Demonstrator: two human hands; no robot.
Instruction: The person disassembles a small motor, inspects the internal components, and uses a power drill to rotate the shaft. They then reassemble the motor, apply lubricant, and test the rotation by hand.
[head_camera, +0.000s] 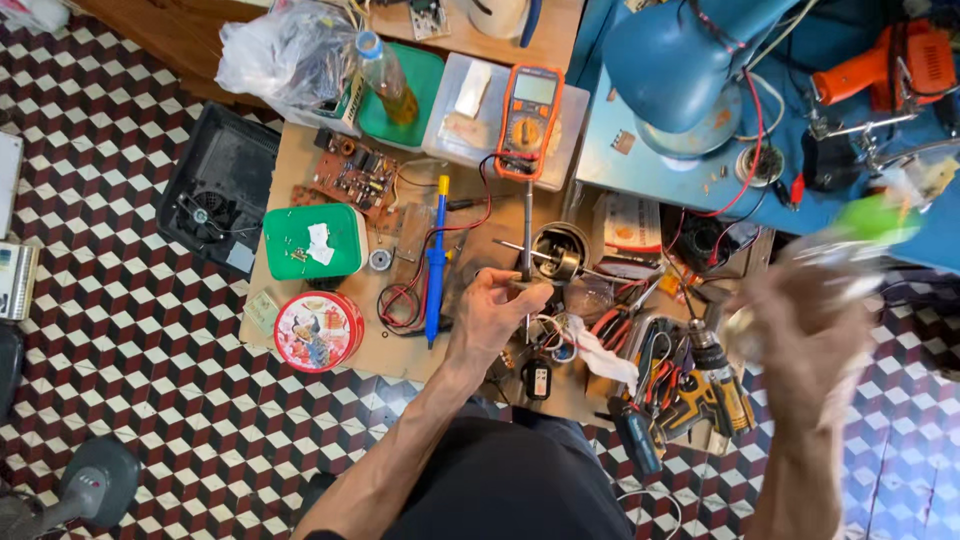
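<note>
Down below, the low wooden worktop (300, 175) spreads out ahead of and to the left of the left hand, crowded with gear, on a floor (120, 300) of red, white and black cube-pattern tiles. Far ahead of the right hand a big blue desk lamp (670, 60) leans over a blue surface. Well to the left of the left hand lies a black fan housing (215, 190), and nearer in a green box (310, 240) and a round red tin (318, 330). An orange multimeter (528, 120) sits straight ahead of the left hand, its red lead looping back toward it. A yellow cordless drill (715, 385) lies between the two hands, among loose pliers. Just left of the left hand runs a blue soldering iron (436, 260).

The left hand (495, 310) is closed around a slim metal rod (527, 225) that stands up beyond its fingers. The right hand (800, 330) is blurred; it seems wrapped around a clear bottle with a green cap (870, 220), though I cannot tell how firmly.
</note>
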